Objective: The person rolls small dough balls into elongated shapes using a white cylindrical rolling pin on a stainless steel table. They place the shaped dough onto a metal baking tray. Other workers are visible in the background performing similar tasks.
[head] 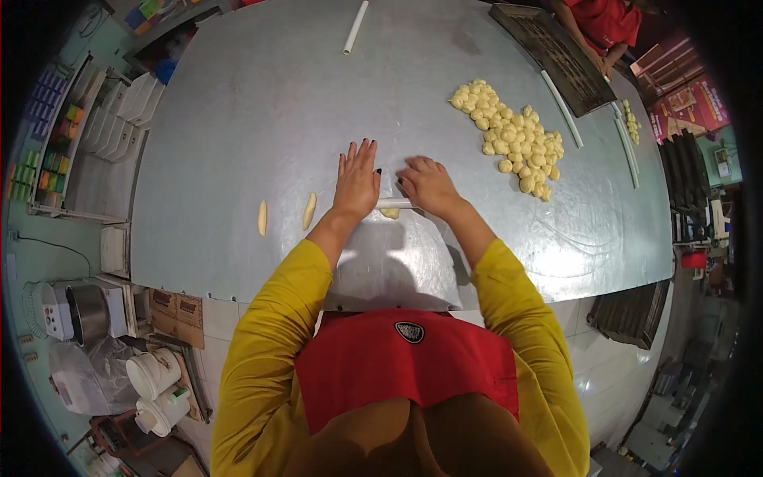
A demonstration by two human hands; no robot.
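Observation:
A white rolling rod (393, 204) lies crosswise in front of me, over a piece of yellow dough (390, 213) that shows partly below it. The heel of my left hand (357, 182) rests on the rod's left part, its fingers stretched forward over the table. My right hand (430, 186) lies over the rod's right part with bent, slightly blurred fingers; whether it grips the rod is hidden. Left of my hands are two dough rolls, a nearer one (309, 211) and a farther one (262, 217). A heap of dough balls (512, 134) sits to the right.
The metal table (238, 119) carries another white rod (356, 27) at its far side. More rods (562, 109) lie right, beside a dark baking tray (554, 56). A person in red (608, 27) stands beyond the tray. Small dough pieces (631, 122) lie at the right edge.

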